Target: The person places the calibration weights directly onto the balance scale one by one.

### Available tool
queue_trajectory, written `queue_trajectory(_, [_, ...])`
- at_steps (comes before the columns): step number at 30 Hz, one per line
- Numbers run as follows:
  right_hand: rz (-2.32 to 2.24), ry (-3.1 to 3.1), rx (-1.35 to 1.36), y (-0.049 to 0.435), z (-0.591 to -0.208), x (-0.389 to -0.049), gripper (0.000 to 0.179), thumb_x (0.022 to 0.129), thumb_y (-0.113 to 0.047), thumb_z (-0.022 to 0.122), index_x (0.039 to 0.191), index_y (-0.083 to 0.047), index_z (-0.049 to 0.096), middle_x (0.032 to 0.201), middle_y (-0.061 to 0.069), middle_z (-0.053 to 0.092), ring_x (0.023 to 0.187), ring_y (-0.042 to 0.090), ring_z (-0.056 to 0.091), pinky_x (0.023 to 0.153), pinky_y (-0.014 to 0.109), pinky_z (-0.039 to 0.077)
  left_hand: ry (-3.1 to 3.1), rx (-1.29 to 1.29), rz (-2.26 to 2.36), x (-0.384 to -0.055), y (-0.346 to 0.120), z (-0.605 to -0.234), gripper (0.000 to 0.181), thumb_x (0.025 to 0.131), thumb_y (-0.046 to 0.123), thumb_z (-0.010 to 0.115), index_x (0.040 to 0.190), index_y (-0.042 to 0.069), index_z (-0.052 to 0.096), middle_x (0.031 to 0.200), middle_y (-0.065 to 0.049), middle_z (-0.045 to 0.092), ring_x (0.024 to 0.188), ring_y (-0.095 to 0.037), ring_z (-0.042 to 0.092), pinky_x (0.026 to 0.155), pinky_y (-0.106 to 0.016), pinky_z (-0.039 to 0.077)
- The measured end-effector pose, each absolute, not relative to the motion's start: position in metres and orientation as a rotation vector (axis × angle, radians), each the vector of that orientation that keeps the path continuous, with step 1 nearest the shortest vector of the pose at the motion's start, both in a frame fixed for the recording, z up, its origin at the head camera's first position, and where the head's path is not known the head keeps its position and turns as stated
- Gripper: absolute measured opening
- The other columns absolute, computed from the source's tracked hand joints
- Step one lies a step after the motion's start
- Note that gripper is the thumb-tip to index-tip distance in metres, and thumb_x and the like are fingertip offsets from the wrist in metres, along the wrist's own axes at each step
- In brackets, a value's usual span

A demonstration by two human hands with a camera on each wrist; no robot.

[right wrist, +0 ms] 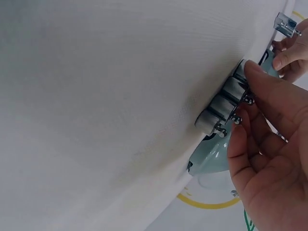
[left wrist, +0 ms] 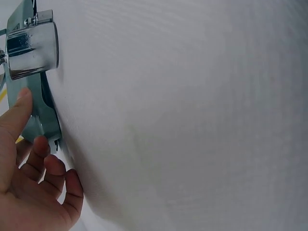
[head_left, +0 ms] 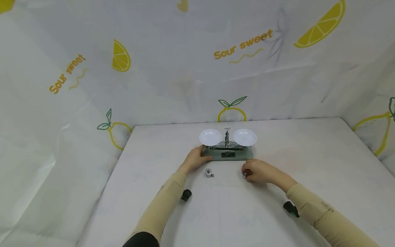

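The balance scale [head_left: 213, 155] stands on the white table [head_left: 222, 212], toward its far edge, with a dark label [head_left: 228, 154] on the front of its green base. Above the base sit two white pans, the left pan [head_left: 210, 137] and the right pan [head_left: 245, 137], with a metal column [head_left: 227, 138] between them.

The left hand [head_left: 194, 158] grips the left end of the base, its thumb laid along the front and its other fingers curled at the end. The right hand [head_left: 262, 171] is just in front of the base's right end, its thumb pressing the nearest of a row of metal weights [right wrist: 222, 107] that sit side by side, their knobs toward the curled fingers. The fingers pinch at this row, though from here I can't fairly tell whether they hold every piece or just the end one.

Between the hands, nearer the left, a larger metal weight [head_left: 208, 172] rests on the table with a small metal weight [head_left: 212, 175] beside it.

Both arms wear beige sleeves [head_left: 163, 195], and a black device [head_left: 186, 195] shows near the left wrist, with another black device [head_left: 291, 209] near the right. Behind the table hangs a white backdrop [head_left: 172, 92] printed with yellow lemons and "Sour sweet" lettering.
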State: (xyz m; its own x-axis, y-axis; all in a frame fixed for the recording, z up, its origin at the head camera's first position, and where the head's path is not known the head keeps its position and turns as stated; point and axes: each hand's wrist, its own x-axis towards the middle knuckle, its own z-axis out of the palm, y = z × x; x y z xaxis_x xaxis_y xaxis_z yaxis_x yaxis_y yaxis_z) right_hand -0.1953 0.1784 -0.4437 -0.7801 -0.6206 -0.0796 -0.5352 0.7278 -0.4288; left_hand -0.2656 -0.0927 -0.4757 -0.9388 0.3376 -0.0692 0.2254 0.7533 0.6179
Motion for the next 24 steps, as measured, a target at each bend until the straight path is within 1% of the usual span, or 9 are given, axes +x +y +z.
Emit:
queue_trajectory(7, [-0.565, 2.742, -0.944, 0.177, -0.442, -0.194, 0.015, 0.077, -0.011, 0.074, 0.090, -0.007, 0.068, 0.085, -0.001, 0.059, 0.075, 0.007, 0.050, 0.067, 0.025, 0.045, 2.778, 0.456, 0.945, -0.264, -0.093, -0.476, 0.064, 0.085, 0.037, 0.066, 0.139, 0.011, 0.042, 0.076, 0.000, 0.049, 0.067, -0.011, 0.043, 0.059, -0.023, 0.036])
queue_trajectory(14, [-0.604, 2.804, -0.895, 0.178, -0.436, -0.191, 0.014, 0.077, -0.012, 0.073, 0.090, -0.007, 0.068, 0.085, -0.001, 0.062, 0.076, 0.008, 0.052, 0.069, 0.027, 0.046, 2.796, 0.476, 0.896, -0.265, -0.092, -0.474, 0.064, 0.086, 0.038, 0.065, 0.138, 0.010, 0.043, 0.076, 0.000, 0.051, 0.068, -0.011, 0.044, 0.058, -0.023, 0.036])
queue_trajectory(22, [-0.721, 2.814, -0.836, 0.178, -0.417, -0.191, 0.020, 0.082, -0.011, 0.068, 0.099, -0.001, 0.067, 0.079, -0.002, 0.061, 0.070, 0.006, 0.049, 0.061, 0.023, 0.043, 2.796, 0.472, 0.879, -0.264, -0.092, -0.472, 0.063, 0.086, 0.037, 0.065, 0.138, 0.010, 0.043, 0.077, -0.001, 0.051, 0.069, -0.012, 0.044, 0.059, -0.023, 0.035])
queue_trajectory(24, [-0.761, 2.826, -0.815, 0.179, -0.413, -0.191, 0.021, 0.082, -0.011, 0.068, 0.100, -0.001, 0.067, 0.077, -0.003, 0.062, 0.069, 0.005, 0.050, 0.060, 0.021, 0.043, 2.797, 0.473, 0.880, -0.264, -0.092, -0.472, 0.063, 0.086, 0.037, 0.065, 0.139, 0.010, 0.042, 0.077, -0.001, 0.051, 0.070, -0.012, 0.044, 0.059, -0.023, 0.035])
